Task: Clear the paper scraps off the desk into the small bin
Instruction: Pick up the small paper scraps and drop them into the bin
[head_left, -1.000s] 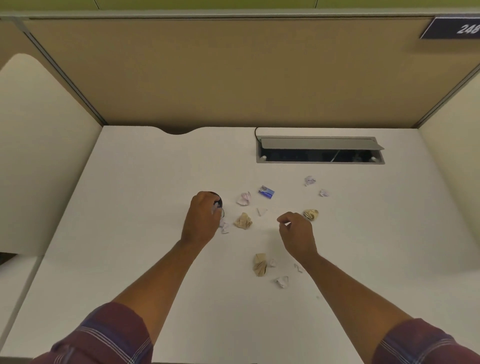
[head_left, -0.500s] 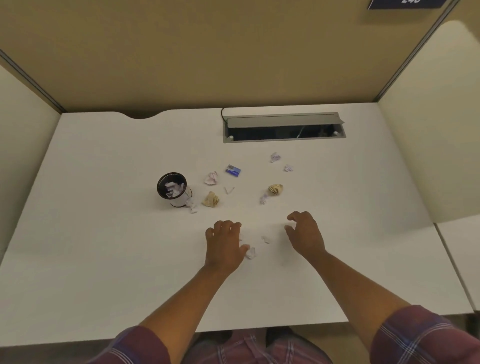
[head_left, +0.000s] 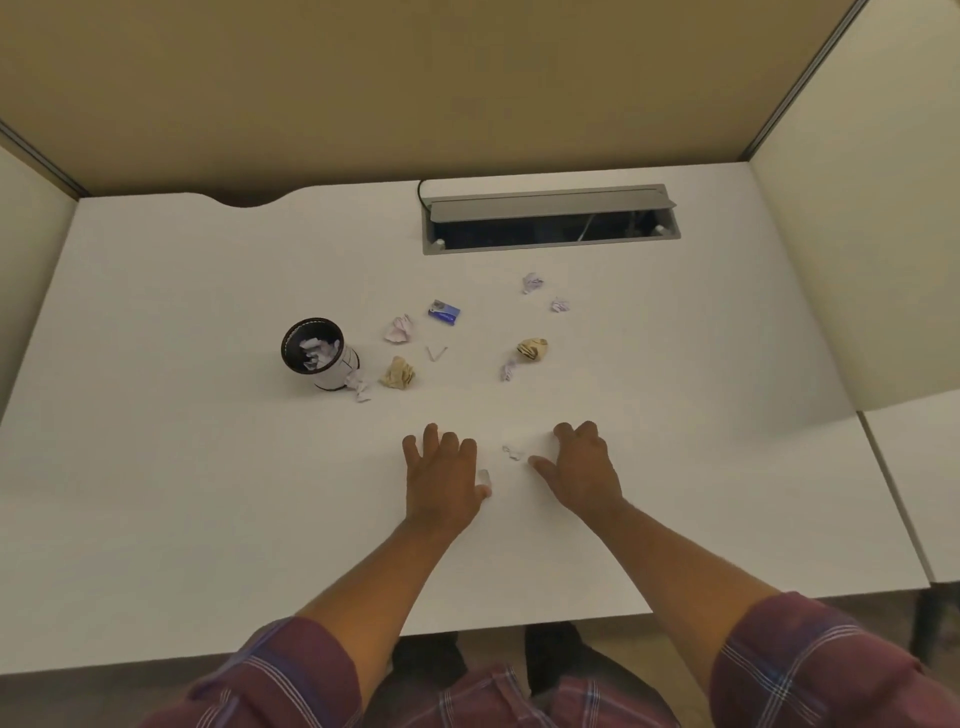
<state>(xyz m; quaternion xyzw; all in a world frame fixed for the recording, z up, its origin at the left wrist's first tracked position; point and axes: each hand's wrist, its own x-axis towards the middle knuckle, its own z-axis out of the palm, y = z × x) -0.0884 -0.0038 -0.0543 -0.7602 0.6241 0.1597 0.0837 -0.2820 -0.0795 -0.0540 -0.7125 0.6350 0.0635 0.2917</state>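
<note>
My left grip (head_left: 441, 475) lies flat and spread on the tabletop (head_left: 156, 467), a white scrap (head_left: 484, 477) at its thumb. My right grip (head_left: 584, 467) is spread too, small scrap (head_left: 513, 453) just left. The small bin (head_left: 318, 352) stands far forward-left.

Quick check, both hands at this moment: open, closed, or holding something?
Left hand: open, fingers spread, palm down over the desk; a white scrap shows at its thumb edge, not gripped.
Right hand: open, holding nothing; small scrap beside its thumb.

Both hands, left hand (head_left: 441, 475) and right hand (head_left: 584, 467), lie spread on the desk (head_left: 156, 467) flanking a paper scrap (head_left: 513, 453).
</note>
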